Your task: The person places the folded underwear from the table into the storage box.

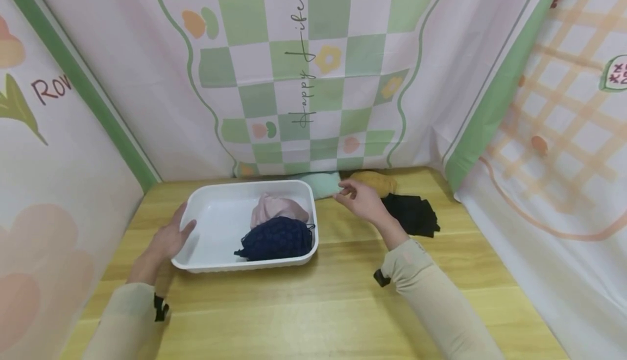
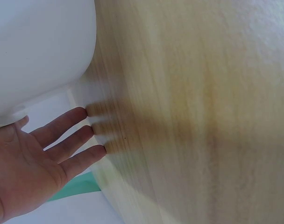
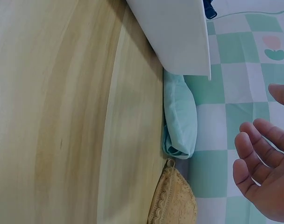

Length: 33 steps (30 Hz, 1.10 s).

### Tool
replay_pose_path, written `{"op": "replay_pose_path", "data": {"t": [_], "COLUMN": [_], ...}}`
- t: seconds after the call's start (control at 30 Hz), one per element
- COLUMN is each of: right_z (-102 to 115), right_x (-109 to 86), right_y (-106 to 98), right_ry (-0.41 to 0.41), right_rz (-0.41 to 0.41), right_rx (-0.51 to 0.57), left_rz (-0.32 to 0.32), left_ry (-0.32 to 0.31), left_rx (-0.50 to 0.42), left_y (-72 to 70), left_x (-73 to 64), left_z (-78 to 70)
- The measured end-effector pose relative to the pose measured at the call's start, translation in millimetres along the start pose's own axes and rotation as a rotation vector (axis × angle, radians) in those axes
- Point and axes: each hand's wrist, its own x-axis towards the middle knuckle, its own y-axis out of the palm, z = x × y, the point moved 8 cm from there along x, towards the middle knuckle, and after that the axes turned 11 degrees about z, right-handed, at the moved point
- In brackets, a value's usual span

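Observation:
A white plastic basin [image 1: 215,264] sits on the table. My left hand [image 1: 168,240] holds its left rim, the thumb over the edge and the other fingers stretched down outside. Inside, at the right, lie a pink folded garment [image 1: 276,208] and a navy bundle with thin straps [image 1: 276,240], which looks like a folded bra. My right hand [image 1: 361,199], fingers loosely bent and holding nothing, hovers right of the basin. Nearest to it are a mint folded cloth [image 3: 179,112] and a mustard lace-trimmed piece [image 3: 174,198] with a small ring, apparently a folded bra.
A black folded garment [image 1: 412,214] lies on the table right of my right hand. Patterned curtain cloth [image 1: 313,104] hangs along the table's back edge, and more cloth closes off both sides. The wooden table top [image 1: 294,316] stretches toward me.

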Motion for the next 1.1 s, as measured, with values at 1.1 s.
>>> {"op": "replay_pose_path", "data": {"t": [1.1], "right_z": [-19], "right_x": [-14.1], "right_y": [-11], "right_ry": [0.007], "right_rz": [-0.013], "right_rx": [0.044], "left_rz": [0.007], "left_ry": [-0.009], "left_rx": [0.02], "left_y": [1.7], "left_x": [-0.6], "left_z": [-1.9]}}
